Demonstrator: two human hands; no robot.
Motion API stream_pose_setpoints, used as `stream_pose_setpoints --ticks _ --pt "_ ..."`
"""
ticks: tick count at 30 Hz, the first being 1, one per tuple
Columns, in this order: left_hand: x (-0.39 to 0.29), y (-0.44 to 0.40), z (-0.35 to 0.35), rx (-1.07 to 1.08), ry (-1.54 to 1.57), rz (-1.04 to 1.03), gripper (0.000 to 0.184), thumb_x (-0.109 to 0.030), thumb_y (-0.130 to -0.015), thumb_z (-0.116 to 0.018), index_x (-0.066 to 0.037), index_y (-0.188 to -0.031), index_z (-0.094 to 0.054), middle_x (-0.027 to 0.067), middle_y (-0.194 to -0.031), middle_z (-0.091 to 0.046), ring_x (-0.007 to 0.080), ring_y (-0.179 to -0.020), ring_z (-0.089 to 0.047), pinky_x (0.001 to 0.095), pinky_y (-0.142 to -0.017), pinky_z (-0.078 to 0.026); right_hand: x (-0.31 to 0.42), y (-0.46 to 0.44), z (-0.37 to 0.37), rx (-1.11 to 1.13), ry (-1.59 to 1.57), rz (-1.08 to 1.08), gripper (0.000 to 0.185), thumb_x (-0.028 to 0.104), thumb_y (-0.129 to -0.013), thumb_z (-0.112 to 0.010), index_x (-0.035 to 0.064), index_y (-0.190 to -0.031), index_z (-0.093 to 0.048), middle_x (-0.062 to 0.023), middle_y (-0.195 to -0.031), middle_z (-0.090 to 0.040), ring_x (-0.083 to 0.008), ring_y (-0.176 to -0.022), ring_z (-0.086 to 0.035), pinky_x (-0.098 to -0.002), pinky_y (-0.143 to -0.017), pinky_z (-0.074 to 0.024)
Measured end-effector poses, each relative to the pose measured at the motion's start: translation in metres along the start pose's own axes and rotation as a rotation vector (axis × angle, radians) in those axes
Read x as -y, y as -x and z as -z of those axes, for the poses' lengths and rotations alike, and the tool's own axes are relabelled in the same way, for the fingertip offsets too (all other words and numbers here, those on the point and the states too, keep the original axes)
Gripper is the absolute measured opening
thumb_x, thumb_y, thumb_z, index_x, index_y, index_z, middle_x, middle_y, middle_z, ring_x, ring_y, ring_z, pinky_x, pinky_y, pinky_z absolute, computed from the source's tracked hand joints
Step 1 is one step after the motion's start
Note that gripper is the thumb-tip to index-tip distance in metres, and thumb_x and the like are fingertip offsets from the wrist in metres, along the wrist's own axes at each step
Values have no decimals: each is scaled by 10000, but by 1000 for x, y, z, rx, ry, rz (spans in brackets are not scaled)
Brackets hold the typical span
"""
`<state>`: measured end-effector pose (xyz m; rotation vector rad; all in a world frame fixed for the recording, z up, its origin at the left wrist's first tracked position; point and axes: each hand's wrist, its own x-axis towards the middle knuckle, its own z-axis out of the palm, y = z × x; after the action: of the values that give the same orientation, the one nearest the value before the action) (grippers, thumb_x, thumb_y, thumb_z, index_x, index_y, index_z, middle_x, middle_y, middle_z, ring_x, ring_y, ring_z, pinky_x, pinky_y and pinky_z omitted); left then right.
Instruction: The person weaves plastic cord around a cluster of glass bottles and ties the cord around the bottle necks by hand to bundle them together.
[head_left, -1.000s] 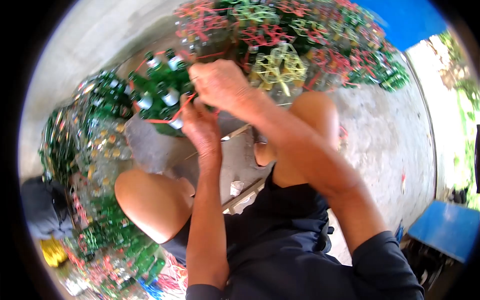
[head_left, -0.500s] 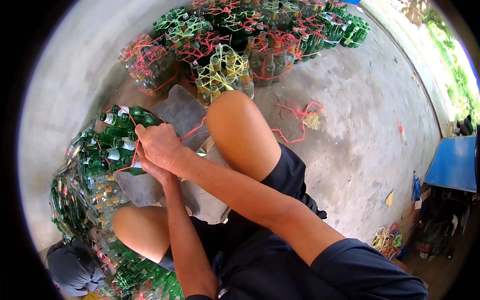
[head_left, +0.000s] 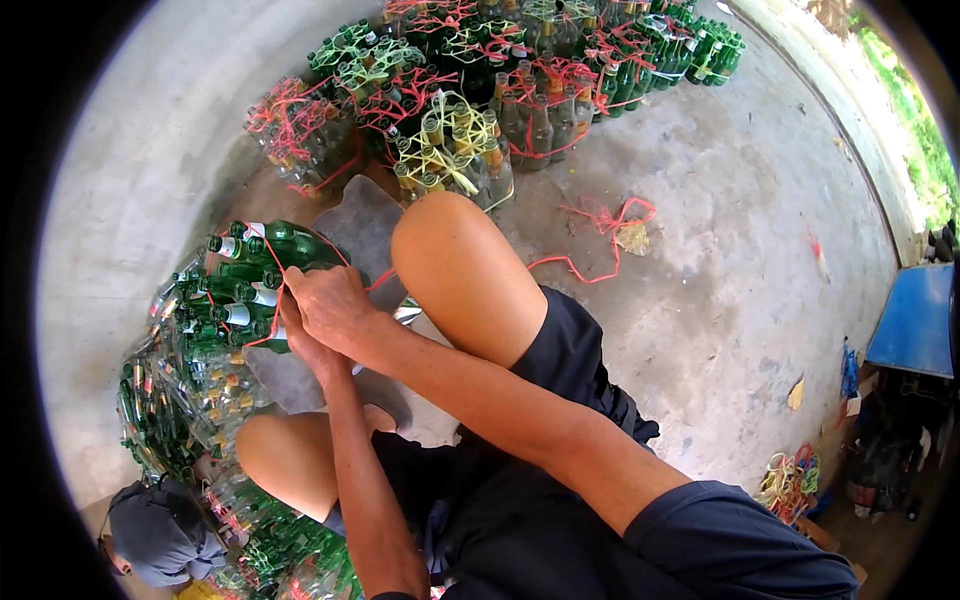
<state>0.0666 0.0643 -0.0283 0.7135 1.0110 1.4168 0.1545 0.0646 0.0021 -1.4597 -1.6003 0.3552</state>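
Your right grip [head_left: 335, 305] is closed, its fingertips pinching a thin red plastic string [head_left: 382, 278] at the near side of a bundle of green glass bottles [head_left: 245, 270]. Your left grip [head_left: 315, 350] sits just below, partly covered by the right; whether its fingers hold string too cannot be told.

The step in hand looks like drawing the string snug around the bottles. The next move seems to call for even tension and a steadied bundle, so that the loop does not ride off the necks. The slack length passes behind your right knee [head_left: 450, 250] and trails onto the grey concrete floor [head_left: 700, 330].

You have the bundle ahead and to your left, beside a flat grey slab [head_left: 290, 380]. It leans well over: necks point left toward the pale wall [head_left: 130, 200], bases rightward, the long axis running roughly across your view.
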Motion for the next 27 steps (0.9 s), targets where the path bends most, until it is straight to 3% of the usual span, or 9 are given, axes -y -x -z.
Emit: stream_pose_setpoints --ticks 2,5,8,10,12,14,16,24,27 --pt "-6 9 -5 -41 -80 -19 390 -318 -1128 -526 -39 -1377 -636 89 -1165 -712 187 -1022 -694 375 -893 -580 0 2 2 15 -53 -33 185 176 -849 -724 99 -977 -615 -147 -789 -752 -367 -733 -760 -491 -648 -569" --pt "-10 18 4 -40 -244 -191 373 -283 -1119 -557 -35 -1385 -639 95 -1151 -726 186 -996 -704 375 -873 -585 -4 10 3 -91 -120 28 174 112 -835 -698 68 -972 -601 -142 -711 -695 -359 -650 -712 -502 -573 -538" --pt "-29 42 -2 -103 -1096 -580 260 -86 -1062 -615 -15 -1295 -704 132 -1010 -763 211 -911 -708 367 -857 -568 1 16 15 -66 -141 40 129 87 -856 -672 67 -949 -586 -150 -693 -680 -364 -645 -704 -497 -570 -541" --pt "-42 52 -9 -88 -1054 -439 258 -179 -1108 -586 -7 -1204 -751 114 -996 -749 178 -868 -664 349 -818 -554 4 18 21 -74 -187 37 96 75 -883 -650 64 -938 -572 -154 -688 -673 -378 -645 -699 -489 -574 -548" --pt "-35 42 5 -53 -754 -291 324 -242 -1128 -580 25 -1178 -757 80 -990 -746 143 -862 -649 314 -794 -539 7 24 27 -68 -200 46 73 57 -907 -642 60 -947 -580 -160 -707 -681 -387 -648 -695 -490 -581 -552" --pt "-40 39 -3 -62 -382 -78 345 -254 -1127 -587 42 -1207 -744 48 -1025 -731 117 -890 -658 278 -787 -542 8 31 30 -67 -205 50 72 45 -912 -642 59 -950 -582 -165 -724 -686 -386 -657 -697 -495 -583 -551" --pt "-51 37 -7 -28 -282 81 321 -245 -1115 -610 30 -1219 -739 46 -1039 -730 124 -892 -674 279 -774 -561 7 40 31 -46 -238 41 91 18 -921 -643 51 -990 -595 -181 -781 -696 -412 -705 -693 -519 -600 -531" --pt "-64 33 -6 50 -405 170 217 -227 -1077 -649 -30 -1030 -729 14 -947 -712 102 -835 -662 270 -730 -567 14 60 41 52 -176 47 128 39 -924 -667 37 -991 -558 -160 -852 -707 -419 -761 -704 -521 -620 -533" --pt "-70 29 -5 68 -246 260 207 -214 -1071 -645 -32 -987 -695 24 -895 -699 127 -800 -670 273 -756 -579 15 71 42 118 -142 32 141 43 -952 -660 45 -1071 -585 -182 -872 -706 -426 -762 -694 -517 -613 -516"
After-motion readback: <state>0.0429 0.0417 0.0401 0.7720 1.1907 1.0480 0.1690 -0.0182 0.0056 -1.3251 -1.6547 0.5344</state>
